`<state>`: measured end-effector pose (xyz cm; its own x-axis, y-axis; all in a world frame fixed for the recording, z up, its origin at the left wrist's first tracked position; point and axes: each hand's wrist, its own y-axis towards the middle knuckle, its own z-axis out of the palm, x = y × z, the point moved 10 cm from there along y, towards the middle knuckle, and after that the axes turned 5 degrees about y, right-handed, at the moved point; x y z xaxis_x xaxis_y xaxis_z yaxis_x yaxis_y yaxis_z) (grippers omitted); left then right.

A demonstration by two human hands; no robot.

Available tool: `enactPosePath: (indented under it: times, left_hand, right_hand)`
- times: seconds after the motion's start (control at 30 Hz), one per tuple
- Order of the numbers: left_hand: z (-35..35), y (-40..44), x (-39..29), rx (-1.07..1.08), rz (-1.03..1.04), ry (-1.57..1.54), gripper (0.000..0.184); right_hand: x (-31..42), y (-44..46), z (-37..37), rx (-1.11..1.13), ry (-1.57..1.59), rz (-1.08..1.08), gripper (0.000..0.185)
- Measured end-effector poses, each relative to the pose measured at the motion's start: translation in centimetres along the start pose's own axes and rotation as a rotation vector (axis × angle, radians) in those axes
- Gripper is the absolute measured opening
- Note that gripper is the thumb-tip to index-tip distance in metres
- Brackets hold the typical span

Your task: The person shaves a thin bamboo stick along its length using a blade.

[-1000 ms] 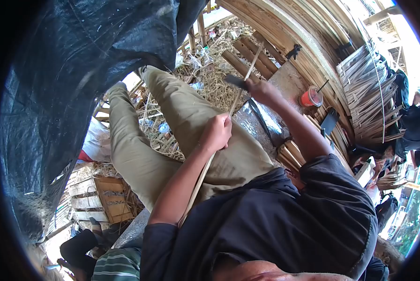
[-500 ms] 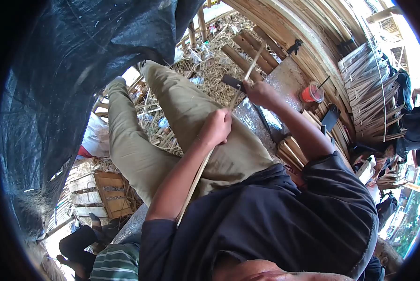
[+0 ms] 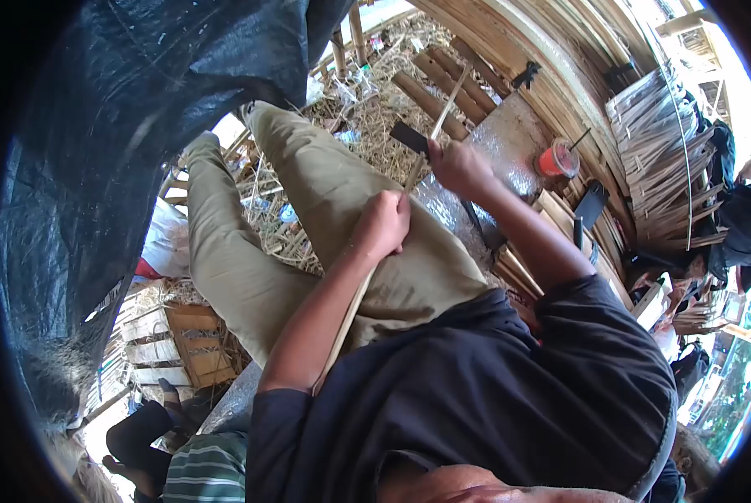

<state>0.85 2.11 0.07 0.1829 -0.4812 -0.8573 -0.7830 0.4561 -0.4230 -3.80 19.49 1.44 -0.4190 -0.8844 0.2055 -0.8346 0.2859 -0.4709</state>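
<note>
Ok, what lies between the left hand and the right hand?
In the head view, a short stretch of the thin strip lies between the left hand and right hand; the dark blade juts out beside the right hand.

Black tarp (image 3: 141, 168) hanging left. Dry straw (image 3: 374, 107) over the ground, brown boards (image 3: 424, 102) near top centre. Slatted crate (image 3: 199, 345) lower left, near a person in stripes (image 3: 208, 468). Red cup (image 3: 555, 159), dark drinking straw (image 3: 581, 138) in it, beside long planks (image 3: 560, 42). Bundled strips (image 3: 656, 163) at right.
</note>
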Motion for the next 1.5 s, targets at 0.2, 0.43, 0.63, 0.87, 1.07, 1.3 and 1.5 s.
enactPosePath:
  times: [0.2,0.43,0.63,0.87,1.07,1.3,1.5]
  left_hand:
    - [0.2,0.8,0.0,0.001,0.029,0.014,0.038]
    - [-0.3,0.4,-0.5,-0.019,0.012,0.007,0.036]
    - [-0.2,0.8,-0.6,0.0,0.028,-0.022,0.034]
    - [-0.1,1.1,-0.7,0.031,0.006,-0.034,0.033]
    - [-0.1,1.6,-0.2,0.019,0.006,-0.048,0.035]
    - [0.3,1.6,0.9,0.041,-0.001,-0.19,0.033]
    - [1.6,1.7,2.9,0.255,-0.245,-0.569,0.032]
  right_hand:
    - [-0.8,0.8,-0.8,-0.091,0.049,-0.001,0.067]
    - [0.7,-0.7,-1.5,-0.016,0.087,-0.14,0.084]
    - [-2.3,0.6,1.9,0.097,0.466,0.183,0.083]
    - [-0.2,-2.0,2.6,0.375,0.749,0.11,0.076]
    - [2.4,-2.8,-3.1,0.533,1.213,0.053,0.075]
    - [-2.0,4.5,-7.9,-0.182,0.564,-0.018,0.081]
    - [-4.0,7.7,-3.6,-0.092,0.158,0.07,0.083]
